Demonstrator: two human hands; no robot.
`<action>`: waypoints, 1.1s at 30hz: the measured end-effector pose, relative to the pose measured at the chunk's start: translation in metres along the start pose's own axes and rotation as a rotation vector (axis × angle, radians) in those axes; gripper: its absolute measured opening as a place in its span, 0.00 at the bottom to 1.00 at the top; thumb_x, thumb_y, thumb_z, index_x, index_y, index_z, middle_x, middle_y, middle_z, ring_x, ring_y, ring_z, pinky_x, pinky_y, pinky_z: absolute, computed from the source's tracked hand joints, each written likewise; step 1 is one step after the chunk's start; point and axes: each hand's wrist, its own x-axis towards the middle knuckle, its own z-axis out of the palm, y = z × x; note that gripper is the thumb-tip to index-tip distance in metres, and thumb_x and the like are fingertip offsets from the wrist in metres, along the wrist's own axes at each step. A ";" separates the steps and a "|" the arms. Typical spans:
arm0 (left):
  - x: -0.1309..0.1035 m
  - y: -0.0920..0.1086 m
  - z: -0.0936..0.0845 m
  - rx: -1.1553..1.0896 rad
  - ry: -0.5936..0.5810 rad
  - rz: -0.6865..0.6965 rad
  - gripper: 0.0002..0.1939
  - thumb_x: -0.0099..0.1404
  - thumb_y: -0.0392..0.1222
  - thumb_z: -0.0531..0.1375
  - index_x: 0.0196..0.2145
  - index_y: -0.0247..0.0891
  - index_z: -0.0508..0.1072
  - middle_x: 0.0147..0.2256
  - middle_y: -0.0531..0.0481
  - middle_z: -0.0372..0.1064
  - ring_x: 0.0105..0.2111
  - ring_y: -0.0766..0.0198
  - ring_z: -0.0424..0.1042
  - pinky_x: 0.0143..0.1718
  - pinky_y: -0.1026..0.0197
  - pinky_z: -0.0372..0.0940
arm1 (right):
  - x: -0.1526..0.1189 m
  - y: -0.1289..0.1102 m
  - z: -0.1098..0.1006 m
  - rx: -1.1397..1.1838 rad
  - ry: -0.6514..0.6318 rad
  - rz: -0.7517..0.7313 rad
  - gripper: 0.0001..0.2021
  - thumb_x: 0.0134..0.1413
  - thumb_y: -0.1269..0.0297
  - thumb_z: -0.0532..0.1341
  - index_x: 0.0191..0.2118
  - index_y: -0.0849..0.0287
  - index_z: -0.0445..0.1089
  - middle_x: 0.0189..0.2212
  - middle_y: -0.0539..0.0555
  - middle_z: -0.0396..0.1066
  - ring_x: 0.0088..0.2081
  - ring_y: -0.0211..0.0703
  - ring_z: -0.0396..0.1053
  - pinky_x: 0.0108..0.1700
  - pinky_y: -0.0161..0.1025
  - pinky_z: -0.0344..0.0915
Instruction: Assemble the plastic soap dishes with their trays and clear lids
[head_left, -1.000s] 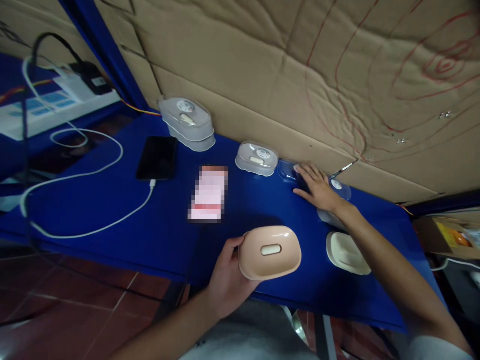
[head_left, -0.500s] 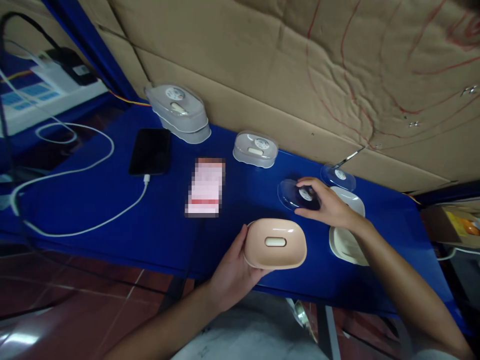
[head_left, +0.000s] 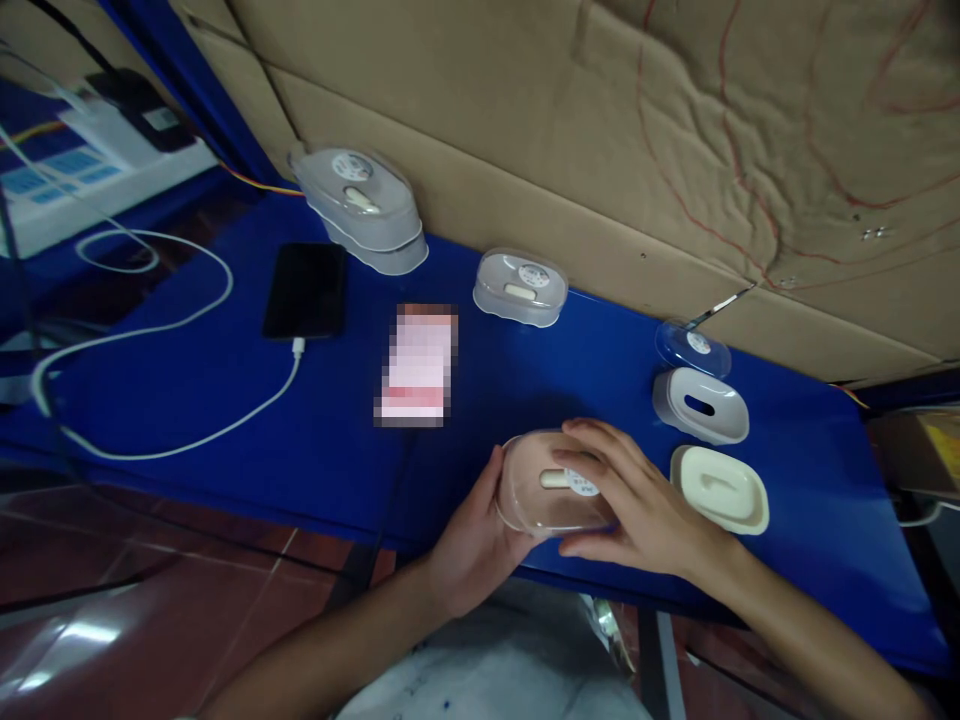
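My left hand (head_left: 476,540) holds a peach-coloured oval dish (head_left: 529,470) from its left side and below, above the blue table's front edge. A clear lid (head_left: 583,482) with a round white label lies over the dish, and my right hand (head_left: 637,500) grips it from the right, fingers bent over the top. To the right of my right hand, a cream oval tray (head_left: 720,487) rests on the table. Behind that tray stands a grey oval piece (head_left: 701,405) with a slot, and farther back lies another clear lid (head_left: 694,347).
Lidded grey dishes (head_left: 521,288) stand along the cardboard wall (head_left: 480,130), some stacked (head_left: 364,210) at the left. A black phone (head_left: 304,290) with a white cable and a pixelated rectangle (head_left: 416,365) lie on the blue table (head_left: 225,390). A power strip (head_left: 172,165) is far left.
My right hand has carried the clear lid from the table leftward and toward me, onto the peach dish. My left hand still holds the dish. The view has shifted slightly.
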 end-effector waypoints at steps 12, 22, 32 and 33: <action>-0.003 -0.001 0.002 0.093 0.022 0.022 0.33 0.79 0.64 0.53 0.68 0.39 0.71 0.64 0.40 0.74 0.69 0.48 0.66 0.73 0.48 0.55 | -0.007 0.000 0.002 -0.015 -0.021 0.015 0.38 0.65 0.45 0.68 0.72 0.53 0.56 0.70 0.69 0.58 0.72 0.67 0.59 0.67 0.66 0.69; -0.002 -0.005 -0.004 0.107 -0.074 0.041 0.34 0.80 0.65 0.50 0.70 0.41 0.69 0.73 0.41 0.62 0.76 0.45 0.52 0.74 0.42 0.51 | 0.008 0.040 -0.019 -0.059 0.037 0.020 0.36 0.65 0.45 0.68 0.71 0.52 0.60 0.70 0.67 0.63 0.70 0.64 0.63 0.68 0.63 0.67; -0.002 -0.003 -0.012 0.218 -0.131 0.009 0.30 0.82 0.57 0.49 0.73 0.43 0.65 0.74 0.40 0.58 0.76 0.41 0.52 0.75 0.37 0.46 | 0.062 0.167 -0.048 -0.317 0.048 0.298 0.43 0.66 0.37 0.63 0.76 0.57 0.55 0.78 0.67 0.48 0.78 0.74 0.46 0.74 0.75 0.49; -0.002 -0.003 -0.012 0.228 -0.133 0.012 0.29 0.82 0.57 0.49 0.73 0.44 0.66 0.74 0.41 0.59 0.76 0.41 0.52 0.75 0.37 0.47 | 0.059 0.160 -0.053 -0.342 0.046 0.302 0.44 0.68 0.37 0.62 0.78 0.58 0.51 0.80 0.67 0.42 0.79 0.75 0.40 0.74 0.78 0.44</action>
